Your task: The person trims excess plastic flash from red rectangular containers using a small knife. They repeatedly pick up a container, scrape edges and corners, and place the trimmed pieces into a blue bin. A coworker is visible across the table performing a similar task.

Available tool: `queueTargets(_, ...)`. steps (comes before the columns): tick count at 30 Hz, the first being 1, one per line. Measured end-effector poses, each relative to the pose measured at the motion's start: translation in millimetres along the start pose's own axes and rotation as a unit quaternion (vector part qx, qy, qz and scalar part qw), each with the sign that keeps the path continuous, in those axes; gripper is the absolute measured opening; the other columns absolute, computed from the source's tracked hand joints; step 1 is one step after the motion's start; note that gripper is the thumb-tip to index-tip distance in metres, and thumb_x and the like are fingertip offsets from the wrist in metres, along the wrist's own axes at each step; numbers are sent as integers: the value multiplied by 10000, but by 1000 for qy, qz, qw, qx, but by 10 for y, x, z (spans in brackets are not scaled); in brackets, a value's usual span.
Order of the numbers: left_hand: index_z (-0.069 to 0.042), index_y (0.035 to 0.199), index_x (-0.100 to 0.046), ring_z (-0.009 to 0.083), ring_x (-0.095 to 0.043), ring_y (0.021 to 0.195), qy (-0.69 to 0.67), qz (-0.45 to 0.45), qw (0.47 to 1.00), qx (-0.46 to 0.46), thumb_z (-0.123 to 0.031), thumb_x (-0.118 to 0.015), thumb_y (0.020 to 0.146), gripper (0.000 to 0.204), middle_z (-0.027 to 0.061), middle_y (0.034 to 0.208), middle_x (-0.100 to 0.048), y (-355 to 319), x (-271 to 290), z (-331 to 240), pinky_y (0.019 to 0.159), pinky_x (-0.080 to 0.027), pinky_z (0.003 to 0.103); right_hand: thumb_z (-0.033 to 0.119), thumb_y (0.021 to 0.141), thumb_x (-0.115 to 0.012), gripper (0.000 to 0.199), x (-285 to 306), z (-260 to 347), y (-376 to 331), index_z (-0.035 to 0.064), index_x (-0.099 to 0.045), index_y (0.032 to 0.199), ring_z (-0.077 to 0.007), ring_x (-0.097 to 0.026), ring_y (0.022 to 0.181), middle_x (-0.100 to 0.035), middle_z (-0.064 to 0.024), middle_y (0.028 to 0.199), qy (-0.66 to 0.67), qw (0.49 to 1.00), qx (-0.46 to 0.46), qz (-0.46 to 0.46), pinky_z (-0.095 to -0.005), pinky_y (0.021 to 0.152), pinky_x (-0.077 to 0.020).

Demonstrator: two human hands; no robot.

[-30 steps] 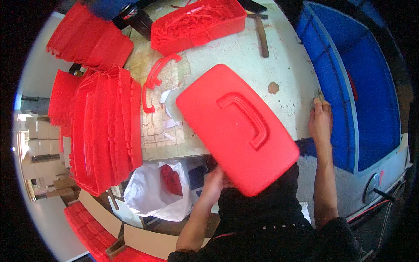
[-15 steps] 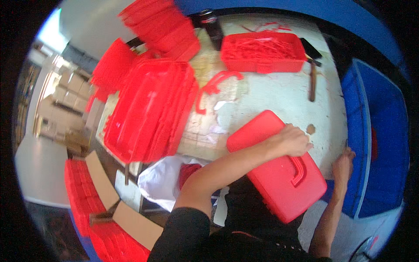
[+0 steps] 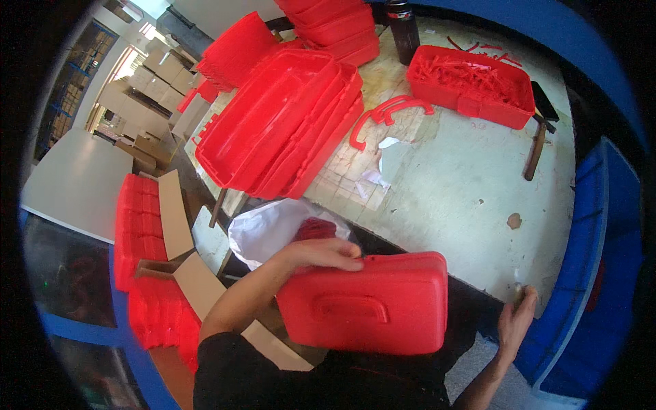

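Left hand [image 3: 321,254] curls its grip downward with forearm bent across; right hand [image 3: 516,321] reaches out.

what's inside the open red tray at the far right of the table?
The red tray holds a loose heap of thin red plastic strips, much like the curved handles lying on the table beside it. The heap covers the tray's floor, so anything beneath stays hidden.

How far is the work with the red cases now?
Done: one closed red case with its handle fitted. In hand: the left hand holds it at the table edge; the right hand rests there. Left: stacked open shells and loose handles.
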State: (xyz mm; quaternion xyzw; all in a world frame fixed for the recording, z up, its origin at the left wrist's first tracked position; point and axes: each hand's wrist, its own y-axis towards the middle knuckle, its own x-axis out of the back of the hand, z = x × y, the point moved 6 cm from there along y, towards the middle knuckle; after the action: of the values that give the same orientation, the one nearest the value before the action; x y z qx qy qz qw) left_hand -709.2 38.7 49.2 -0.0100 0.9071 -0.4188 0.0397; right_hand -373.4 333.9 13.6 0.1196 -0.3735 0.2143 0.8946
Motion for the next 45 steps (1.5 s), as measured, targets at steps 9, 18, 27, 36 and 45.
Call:
queueTargets(9, -48, 876, -655, 54, -527, 762, -54, -248, 943, -213, -197, -717, 908, 164, -60, 792, -578, -877, -218, -1070, 683, -424, 237, 268, 1053, -458, 257, 390, 427, 94, 46, -588, 1047, -54, -519, 682, -572, -13, 811, 352, 934, -53, 32, -214, 585, -407)
queueTargets(18, -27, 1436, -425, 256, -564, 1249, -375, -229, 843, -310, -476, -450, 1031, 605, 134, 1417, -534, 85, -723, -1018, 1074, -450, 431, 175, 1040, -464, 173, 279, 1027, -127, 37, -565, 1067, -120, -545, 613, -558, -48, 694, 271, 954, -11, 125, -289, 585, -451)
queueTargets(27, -24, 1428, -425, 262, -598, 1196, -354, -154, 869, -312, -335, -550, 1006, 539, 132, 1368, -565, 76, -876, -792, 1016, -497, 423, 230, 1025, -488, 255, -90, 1509, -29, 11, -619, 1016, -380, -653, 754, -622, -173, 849, 101, 976, 120, 153, -429, 654, -512)
queueTargets(36, 16, 1426, -411, 284, -609, 1187, -387, -154, 858, -300, -391, -536, 1007, 597, 170, 1359, -569, 61, -882, -723, 1023, -495, 438, 148, 956, -606, 114, -208, 1617, -57, 36, -611, 937, -370, -663, 691, -636, -180, 757, 107, 974, 93, 176, -432, 594, -516)
queueTargets(45, -3, 1425, -413, 285, -610, 1185, -409, -121, 853, -301, -351, -578, 993, 579, 161, 1357, -570, 57, -909, -761, 1015, -503, 447, 108, 916, -641, 70, -195, 1662, -141, 45, -612, 905, -358, -653, 662, -632, -173, 737, 42, 984, 121, 125, -425, 556, -506)
